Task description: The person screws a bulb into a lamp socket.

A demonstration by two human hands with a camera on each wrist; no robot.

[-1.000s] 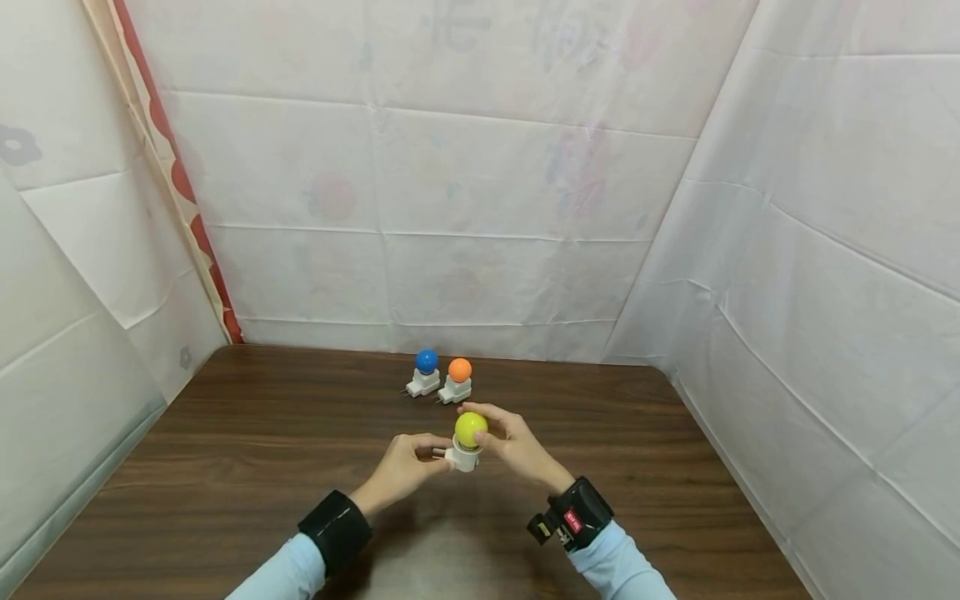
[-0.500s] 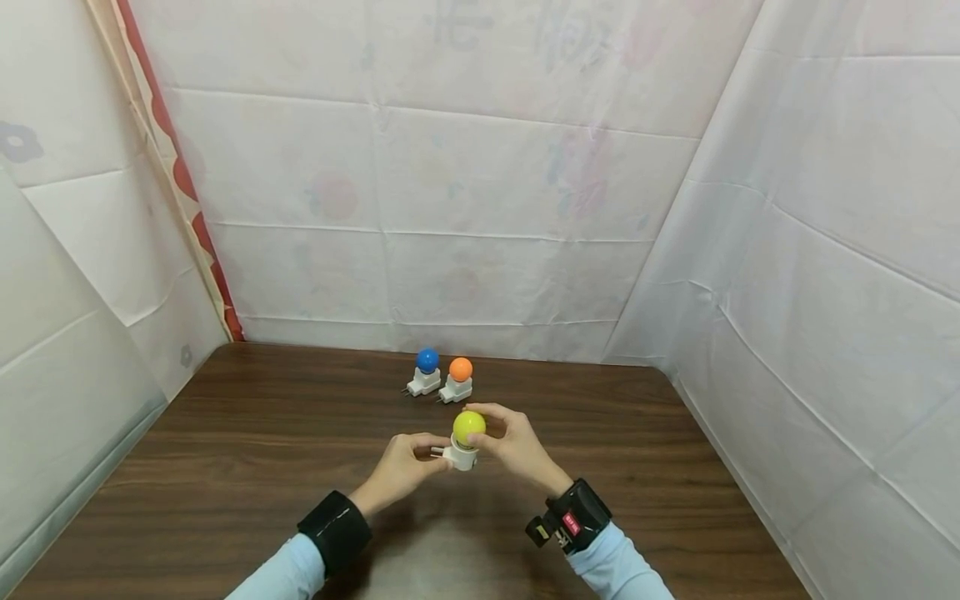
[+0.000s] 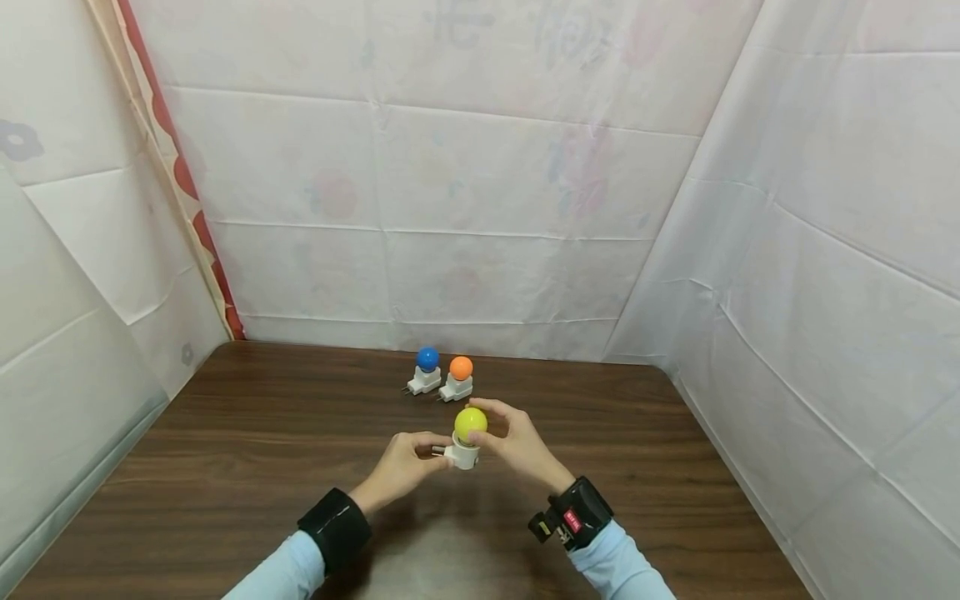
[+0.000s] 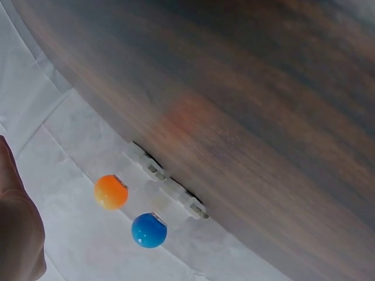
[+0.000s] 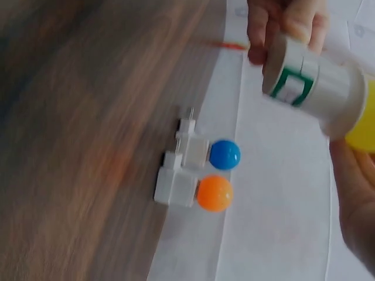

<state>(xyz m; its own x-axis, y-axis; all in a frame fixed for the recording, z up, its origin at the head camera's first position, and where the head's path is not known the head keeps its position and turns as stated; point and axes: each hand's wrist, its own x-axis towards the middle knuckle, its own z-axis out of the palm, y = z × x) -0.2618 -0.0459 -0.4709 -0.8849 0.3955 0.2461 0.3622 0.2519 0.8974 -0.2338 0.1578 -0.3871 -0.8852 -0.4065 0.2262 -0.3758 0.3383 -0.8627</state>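
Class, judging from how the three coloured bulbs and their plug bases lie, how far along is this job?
Looks done: the blue round bulb and the orange round bulb sit in white plug bases on the dark wooden table. In hand: the left hand holds a third white plug base while the right hand grips its yellow round bulb. Left: setting it down.

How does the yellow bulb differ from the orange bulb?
The yellow bulb is held above the table between both hands; the orange bulb stands on the table, untouched. The yellow one is nearer the person, the orange one by the back wall. Both sit on white plug bases.
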